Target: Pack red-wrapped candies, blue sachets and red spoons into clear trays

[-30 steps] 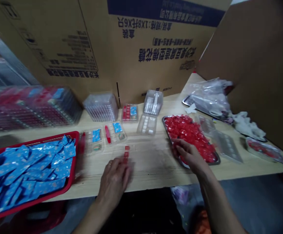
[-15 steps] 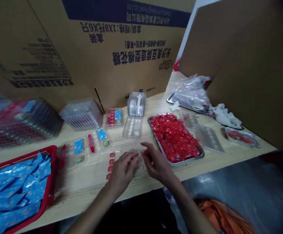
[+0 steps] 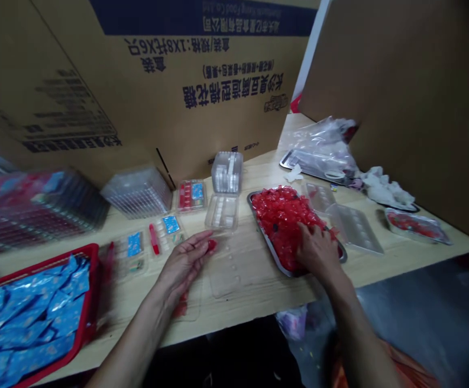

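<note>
Between the thumb and fingers of my left hand (image 3: pixel 186 260) is a small red wrapped candy (image 3: pixel 212 246). Under that wrist lies a clear plastic tray with red candies (image 3: pixel 181 306) in it, mostly covered by the hand. To its right a clear plastic tray (image 3: pixel 224 275) rests flat on the wooden table (image 3: pixel 254 307). My right hand (image 3: pixel 318 249) reaches into a metal tray (image 3: pixel 273 252) heaped with red wrapped candies (image 3: pixel 281 210); its fingertips are sunk among them, so what they hold is hidden.
A red basket (image 3: pixel 92 280) of blue sachets (image 3: pixel 36 312) stands at left. Stacked clear boxes (image 3: pixel 137 191) and filled packs (image 3: pixel 192 195) line the back, before a large carton (image 3: pixel 234 118). Clear trays (image 3: pixel 356 229), a plastic bag (image 3: pixel 323 145) and a foil tray (image 3: pixel 416 229) lie at right.
My right hand has moved from beside my left hand into the heap of red candies. The left hand has shifted left and up, with a red candy now showing at its fingertips.
</note>
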`<state>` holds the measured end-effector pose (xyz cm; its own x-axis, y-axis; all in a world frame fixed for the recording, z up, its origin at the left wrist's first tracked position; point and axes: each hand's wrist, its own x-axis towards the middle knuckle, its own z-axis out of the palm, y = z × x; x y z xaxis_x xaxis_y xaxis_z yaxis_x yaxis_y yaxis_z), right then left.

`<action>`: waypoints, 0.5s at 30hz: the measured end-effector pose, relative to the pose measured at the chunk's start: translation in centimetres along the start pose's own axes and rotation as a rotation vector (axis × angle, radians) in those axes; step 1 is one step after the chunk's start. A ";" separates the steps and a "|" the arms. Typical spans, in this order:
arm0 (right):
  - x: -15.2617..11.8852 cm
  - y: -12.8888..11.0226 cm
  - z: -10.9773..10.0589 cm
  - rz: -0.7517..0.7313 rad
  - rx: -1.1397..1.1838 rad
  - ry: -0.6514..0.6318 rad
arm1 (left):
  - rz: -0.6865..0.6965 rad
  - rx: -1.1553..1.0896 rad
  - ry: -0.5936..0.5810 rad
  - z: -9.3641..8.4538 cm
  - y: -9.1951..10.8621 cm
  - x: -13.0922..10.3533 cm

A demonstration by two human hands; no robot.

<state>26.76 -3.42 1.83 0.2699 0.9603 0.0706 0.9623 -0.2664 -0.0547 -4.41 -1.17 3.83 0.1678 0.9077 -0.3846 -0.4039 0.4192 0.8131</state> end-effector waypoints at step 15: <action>1.8 0.9 1.7 -0.014 0.333 0.341 | 0.103 0.164 0.027 -2.1 -0.2 0.4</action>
<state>28.04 -1.83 0.23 0.3062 0.8668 0.3936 0.9179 -0.1592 -0.3634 -6.15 -0.95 2.61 0.1087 0.9459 -0.3057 -0.2655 0.3239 0.9081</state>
